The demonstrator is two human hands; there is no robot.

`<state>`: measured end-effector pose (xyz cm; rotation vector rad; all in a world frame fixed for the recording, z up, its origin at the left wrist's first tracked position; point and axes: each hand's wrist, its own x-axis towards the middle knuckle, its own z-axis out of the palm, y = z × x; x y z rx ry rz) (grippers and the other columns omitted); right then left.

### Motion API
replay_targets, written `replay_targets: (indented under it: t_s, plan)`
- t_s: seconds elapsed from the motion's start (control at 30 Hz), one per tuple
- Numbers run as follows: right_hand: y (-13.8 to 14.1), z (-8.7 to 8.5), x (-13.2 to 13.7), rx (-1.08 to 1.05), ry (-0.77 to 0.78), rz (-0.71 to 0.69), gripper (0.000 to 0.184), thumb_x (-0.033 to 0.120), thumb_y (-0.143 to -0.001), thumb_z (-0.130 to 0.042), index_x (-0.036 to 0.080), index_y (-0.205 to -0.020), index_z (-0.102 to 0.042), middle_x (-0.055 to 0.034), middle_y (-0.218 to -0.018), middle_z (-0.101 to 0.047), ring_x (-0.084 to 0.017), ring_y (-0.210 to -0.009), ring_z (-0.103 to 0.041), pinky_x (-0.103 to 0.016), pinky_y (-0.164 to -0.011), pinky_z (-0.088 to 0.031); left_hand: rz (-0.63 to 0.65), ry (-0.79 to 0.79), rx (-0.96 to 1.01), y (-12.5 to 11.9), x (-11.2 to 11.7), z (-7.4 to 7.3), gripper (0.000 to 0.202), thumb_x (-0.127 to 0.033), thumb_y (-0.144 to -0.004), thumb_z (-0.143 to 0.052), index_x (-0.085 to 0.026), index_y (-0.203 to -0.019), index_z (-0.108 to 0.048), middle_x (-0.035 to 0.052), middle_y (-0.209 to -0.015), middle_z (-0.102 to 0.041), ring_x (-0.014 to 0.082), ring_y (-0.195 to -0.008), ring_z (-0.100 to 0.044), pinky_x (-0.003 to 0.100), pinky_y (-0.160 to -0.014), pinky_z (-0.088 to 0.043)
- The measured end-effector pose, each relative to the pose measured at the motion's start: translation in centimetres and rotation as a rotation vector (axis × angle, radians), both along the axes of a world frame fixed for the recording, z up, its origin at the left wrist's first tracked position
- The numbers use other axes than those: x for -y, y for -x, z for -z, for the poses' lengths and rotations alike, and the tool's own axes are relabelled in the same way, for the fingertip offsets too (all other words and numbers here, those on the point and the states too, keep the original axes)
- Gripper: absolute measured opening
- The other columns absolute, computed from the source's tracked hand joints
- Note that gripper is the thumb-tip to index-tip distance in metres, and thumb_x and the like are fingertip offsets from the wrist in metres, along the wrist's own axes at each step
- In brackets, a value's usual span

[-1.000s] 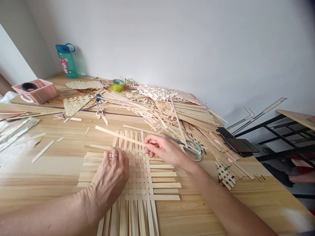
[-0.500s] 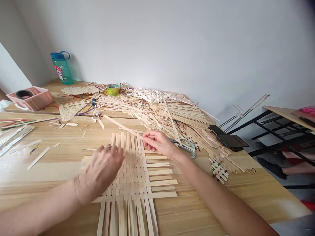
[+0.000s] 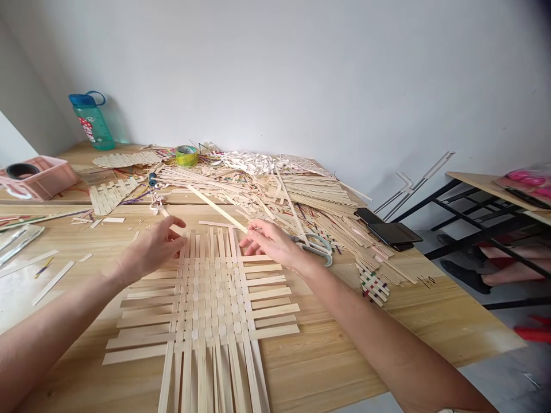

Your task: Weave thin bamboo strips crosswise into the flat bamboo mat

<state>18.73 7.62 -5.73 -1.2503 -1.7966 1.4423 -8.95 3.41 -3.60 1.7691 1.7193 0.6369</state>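
Note:
A half-woven mat of pale wooden strips [image 3: 206, 292] lies flat on the wooden table [image 3: 344, 350] in front of me. My right hand [image 3: 275, 245] pinches one long loose strip [image 3: 217, 208] at its near end, just past the mat's far right corner; the strip slants up and to the left over the table. My left hand [image 3: 150, 246] hovers at the mat's far left corner, fingers curled towards the tips of the upright strips, and I cannot make out anything in it.
A big heap of loose strips [image 3: 275, 189] covers the far middle of the table. Scissors [image 3: 316, 248] lie right of my right hand. Two phones [image 3: 387, 229], a tape roll [image 3: 186, 155], a teal bottle [image 3: 91, 120], a pink basket [image 3: 37, 176] and small woven pieces [image 3: 112, 192] sit around.
My left hand lifted off the mat's middle and moved to its far left corner. My right hand kept the strip, whose free end swung farther away. The view shifted right.

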Motion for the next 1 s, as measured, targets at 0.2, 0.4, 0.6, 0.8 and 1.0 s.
replay_targets:
  t_s: [0.2,0.4,0.6,0.8,1.0]
  plan:
    - [-0.2,-0.5,-0.1,-0.060,0.031,-0.003,0.022,0.040,-0.097,-0.054,0.019,-0.090,-0.050,-0.0059,-0.096,-0.071,-0.010,-0.067,-0.068,-0.020,-0.055,-0.047,-0.002,0.265,0.419,0.8,-0.4,-0.4,0.035,-0.024,-0.096,-0.048,-0.005,-0.125,-0.047,-0.0049,-0.072,-0.056,0.0046,-0.062,-0.054,0.021,-0.068,-0.048]
    - [-0.3,-0.6,0.0,-0.033,-0.081,-0.113,0.028,0.046,-0.093,-0.057,0.019,-0.088,-0.054,-0.0044,-0.092,-0.070,-0.011,-0.070,-0.066,-0.022,-0.058,-0.048,0.111,0.384,0.548,1.6,-1.2,0.0,0.039,-0.033,-0.077,-0.073,-0.009,-0.104,-0.059,-0.0040,-0.074,-0.058,0.0045,-0.061,-0.050,0.018,-0.063,-0.042]
    - [-0.9,-1.3,-0.3,-0.011,-0.189,-0.048,0.025,0.043,-0.086,-0.065,0.018,-0.085,-0.060,-0.0042,-0.086,-0.068,-0.011,-0.067,-0.059,-0.023,-0.056,-0.044,0.088,0.448,0.623,1.7,-1.3,-0.2,0.046,-0.035,-0.062,-0.087,-0.013,-0.094,-0.062,-0.0013,-0.076,-0.060,0.0093,-0.066,-0.054,0.023,-0.063,-0.044]
    - [-0.9,-2.6,0.6,-0.035,-0.157,-0.128,0.024,0.042,-0.085,-0.066,0.018,-0.086,-0.064,0.0012,-0.074,-0.056,-0.009,-0.063,-0.050,-0.023,-0.055,-0.041,0.059,0.458,0.726,1.5,-1.1,-0.2,0.041,-0.036,-0.062,-0.088,-0.012,-0.087,-0.066,0.0024,-0.082,-0.065,0.0113,-0.071,-0.059,0.024,-0.066,-0.049]
    - [-0.3,-1.8,0.9,0.078,-0.294,-0.182,0.019,0.037,-0.088,-0.062,0.019,-0.083,-0.065,-0.0026,-0.089,-0.064,-0.014,-0.081,-0.058,-0.029,-0.075,-0.045,0.000,0.488,0.849,1.1,-1.0,-0.1,0.039,-0.030,-0.057,-0.092,-0.008,-0.082,-0.073,0.0093,-0.086,-0.072,0.0185,-0.079,-0.066,0.031,-0.073,-0.055]
